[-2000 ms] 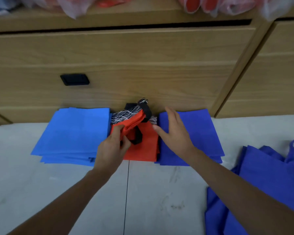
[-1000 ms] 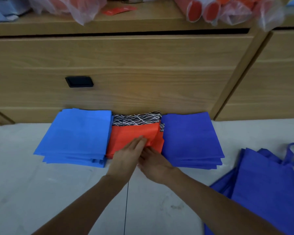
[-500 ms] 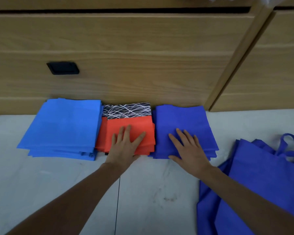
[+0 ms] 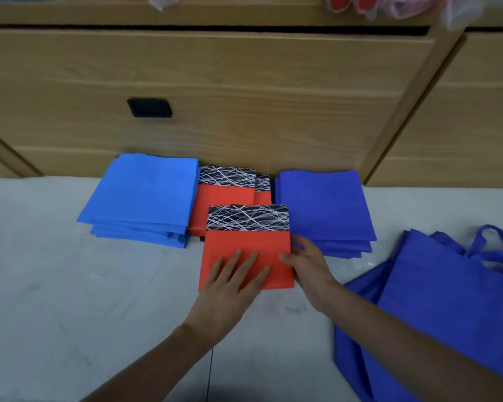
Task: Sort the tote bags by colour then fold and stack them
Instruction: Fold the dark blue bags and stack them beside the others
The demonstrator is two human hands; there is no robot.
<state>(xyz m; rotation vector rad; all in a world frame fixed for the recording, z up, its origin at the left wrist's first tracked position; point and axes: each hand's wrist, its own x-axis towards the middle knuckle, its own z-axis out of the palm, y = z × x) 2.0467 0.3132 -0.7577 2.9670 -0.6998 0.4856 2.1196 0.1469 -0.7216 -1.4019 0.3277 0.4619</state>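
A folded orange tote bag point(image 4: 244, 245) with a black-and-white patterned band lies on the pale floor, nearer me than the stacks. My left hand point(image 4: 230, 288) rests flat on its near half, fingers straight. My right hand point(image 4: 308, 265) pinches its right edge, thumb on top. Behind it sits the orange stack point(image 4: 224, 195), two patterned bands showing. A light blue folded stack point(image 4: 140, 192) lies on the left and a dark blue folded stack point(image 4: 323, 204) on the right.
Unfolded dark blue tote bags point(image 4: 447, 300) with loop handles lie heaped at the right. A wooden drawer cabinet point(image 4: 215, 82) with a black recessed handle point(image 4: 150, 108) stands right behind the stacks. Plastic-wrapped red items point(image 4: 389, 4) sit on its top.
The top orange bag has come off its stack toward me. My right hand left the dark blue stack and took the bag's right edge; my left hand stayed flat on it.
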